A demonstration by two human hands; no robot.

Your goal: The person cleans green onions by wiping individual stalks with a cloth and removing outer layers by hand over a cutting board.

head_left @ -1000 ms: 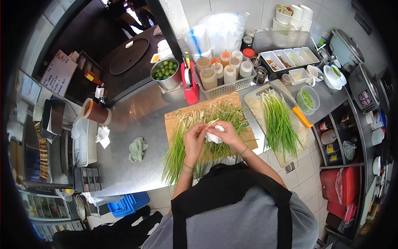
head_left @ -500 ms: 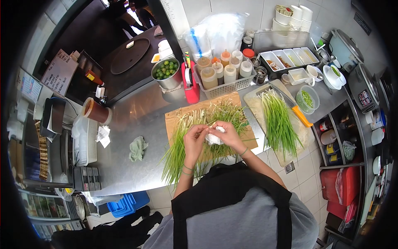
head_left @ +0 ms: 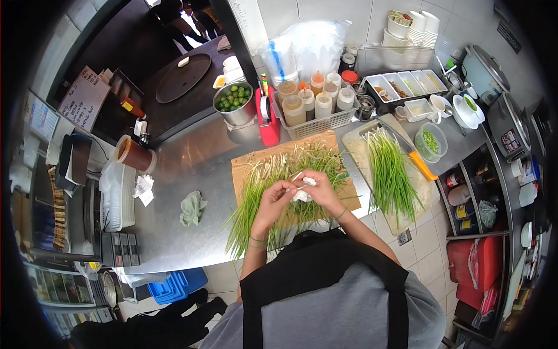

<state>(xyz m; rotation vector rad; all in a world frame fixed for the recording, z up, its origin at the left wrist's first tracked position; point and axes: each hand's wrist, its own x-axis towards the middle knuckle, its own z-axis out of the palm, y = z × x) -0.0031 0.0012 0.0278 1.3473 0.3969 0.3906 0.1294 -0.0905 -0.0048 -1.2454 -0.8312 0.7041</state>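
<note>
Left hand [head_left: 278, 198]: I'm seeing its fingers pinching closed on a pale stalk [head_left: 300, 187].
Right hand [head_left: 317, 182]: fingers are curling tightly around a white wad [head_left: 303, 196].
Greens [head_left: 251, 200]: lying beneath, across brown paper [head_left: 350, 198].
Risk: hard tugging could be snapping the stalk.
Edge: greens are reaching the table's [head_left: 163, 232] near edge.
Room: steel is stretching left towards the cloth [head_left: 192, 207]; the board [head_left: 429, 199] is crowding rightward.

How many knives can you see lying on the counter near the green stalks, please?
1: an orange-handled knife along the right edge of the cutting board, beside the green stalks. Others may be hidden.
</note>
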